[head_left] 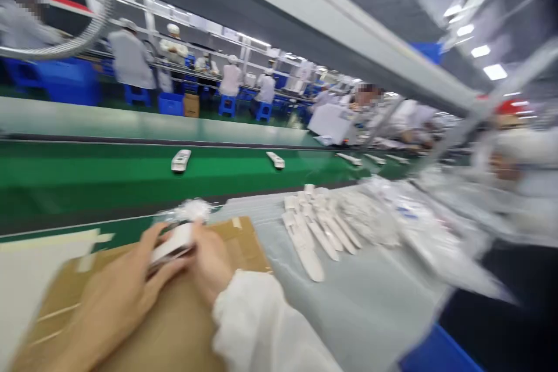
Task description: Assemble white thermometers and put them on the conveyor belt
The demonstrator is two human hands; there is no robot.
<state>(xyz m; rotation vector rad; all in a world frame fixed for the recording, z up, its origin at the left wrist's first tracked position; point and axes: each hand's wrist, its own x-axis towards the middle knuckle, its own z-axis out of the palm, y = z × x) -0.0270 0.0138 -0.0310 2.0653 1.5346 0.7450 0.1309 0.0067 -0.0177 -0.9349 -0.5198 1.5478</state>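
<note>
Over a brown cardboard sheet (174,325), both hands meet on a small white plastic casing (174,242) with a dark underside. My left hand (126,288) curls its fingers and thumb round its near and left sides. From the right, my right hand (213,258) presses against the same casing, its fingertips partly hidden. Just beyond the hands lies a crumpled clear plastic bag (194,209). Several long white plastic parts (309,250) rest side by side on the grey mat (349,302), to the right of the cardboard.
A green conveyor belt (108,177) crosses ahead, carrying several white elongated devices, one (180,160) nearest my hands. Plastic bags (418,226) are heaped at right, near a co-worker's blurred white sleeve (527,151). A blue bin edge (436,354) shows at lower right. A shelf beam (349,29) hangs overhead.
</note>
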